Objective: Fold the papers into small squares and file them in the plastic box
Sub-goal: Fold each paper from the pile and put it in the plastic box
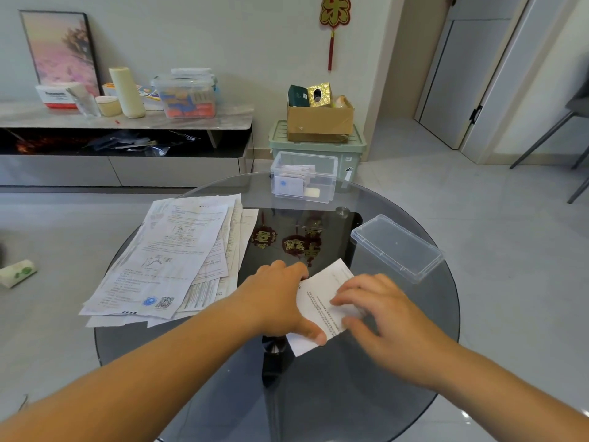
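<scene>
A partly folded white printed paper lies on the round glass table. My left hand presses its left edge, thumb on the lower corner. My right hand lies flat on its right side, fingers pinching the fold. A stack of unfolded printed papers is spread on the table's left. At the far edge stands a clear plastic box with several folded papers inside. Its clear lid rests upside down on the right.
Red and gold ornaments show beneath the glass. Beyond the table stand a green bin topped by a cardboard box, and a low cabinet with clutter. A tissue pack lies on the floor at left.
</scene>
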The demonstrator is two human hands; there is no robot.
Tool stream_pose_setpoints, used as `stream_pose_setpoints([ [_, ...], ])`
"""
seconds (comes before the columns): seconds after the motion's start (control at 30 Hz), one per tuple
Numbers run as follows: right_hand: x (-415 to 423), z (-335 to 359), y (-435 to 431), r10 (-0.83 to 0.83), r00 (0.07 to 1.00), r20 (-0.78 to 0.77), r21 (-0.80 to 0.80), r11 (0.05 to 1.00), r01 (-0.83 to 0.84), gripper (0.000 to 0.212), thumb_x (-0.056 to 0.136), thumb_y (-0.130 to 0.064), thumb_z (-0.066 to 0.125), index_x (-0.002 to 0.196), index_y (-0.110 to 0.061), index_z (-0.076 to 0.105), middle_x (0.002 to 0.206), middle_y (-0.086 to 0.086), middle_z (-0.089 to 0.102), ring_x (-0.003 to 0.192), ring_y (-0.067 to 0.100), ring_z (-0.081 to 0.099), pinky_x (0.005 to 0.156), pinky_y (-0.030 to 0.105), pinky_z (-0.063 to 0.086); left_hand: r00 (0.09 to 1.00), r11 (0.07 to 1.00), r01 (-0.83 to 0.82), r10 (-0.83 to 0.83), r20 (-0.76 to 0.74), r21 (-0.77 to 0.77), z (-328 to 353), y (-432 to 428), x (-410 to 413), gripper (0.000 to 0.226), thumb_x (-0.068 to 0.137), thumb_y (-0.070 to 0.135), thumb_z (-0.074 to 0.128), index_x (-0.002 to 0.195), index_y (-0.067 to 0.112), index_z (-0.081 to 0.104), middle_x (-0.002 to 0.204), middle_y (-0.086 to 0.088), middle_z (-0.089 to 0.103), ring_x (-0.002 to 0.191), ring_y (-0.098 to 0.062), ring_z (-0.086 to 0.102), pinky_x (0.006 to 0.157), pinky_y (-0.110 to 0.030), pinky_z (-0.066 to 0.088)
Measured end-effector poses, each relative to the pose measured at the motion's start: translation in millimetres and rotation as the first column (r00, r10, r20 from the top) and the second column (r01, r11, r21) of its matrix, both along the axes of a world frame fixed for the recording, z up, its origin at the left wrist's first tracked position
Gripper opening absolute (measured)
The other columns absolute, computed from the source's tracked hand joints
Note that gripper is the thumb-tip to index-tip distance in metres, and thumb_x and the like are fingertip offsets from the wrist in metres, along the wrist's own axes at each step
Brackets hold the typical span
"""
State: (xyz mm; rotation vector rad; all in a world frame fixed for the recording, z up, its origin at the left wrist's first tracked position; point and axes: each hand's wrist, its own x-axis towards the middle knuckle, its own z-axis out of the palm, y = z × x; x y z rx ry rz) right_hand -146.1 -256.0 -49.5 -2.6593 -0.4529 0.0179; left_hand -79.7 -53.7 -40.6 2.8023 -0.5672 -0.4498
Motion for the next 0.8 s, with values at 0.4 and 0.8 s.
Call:
stream_pose_setpoints([
  [0.4,-7,-1,4,0.110,0.993,-0.044,-0.203,0.972,-0.117,0.075,0.080,-0.082,0.047,0.144,-0.044,0.038,0.150,-0.028,0.029,0.134,-0.002,0.021,0.104,0.021,0.023,0.970,0.934,-0.220,0.177,-0.167,-0.283,14,7,-8,0.019,0.098,0.031,0.060,0.111,0.028,0.045,0.092,0.006,0.064,0.076,-0.011,0.065,0.056,-0.023,0.053],
  [0.8,-7,-9,2,0.099,0.992,0.072,-0.091,0.992,-0.092,0.051,0.090,-0.070,0.040,0.125,-0.039,0.060,0.125,-0.023,0.059,0.114,0.000,0.050,0.096,0.027,0.043,0.706,0.699,-0.510,0.006,-0.708,-0.502,21,20,-14,0.018,0.095,0.012,0.065,0.103,-0.002,0.072,0.076,-0.013,0.068,0.057,-0.013,0.059,0.053,-0.022,0.049],
])
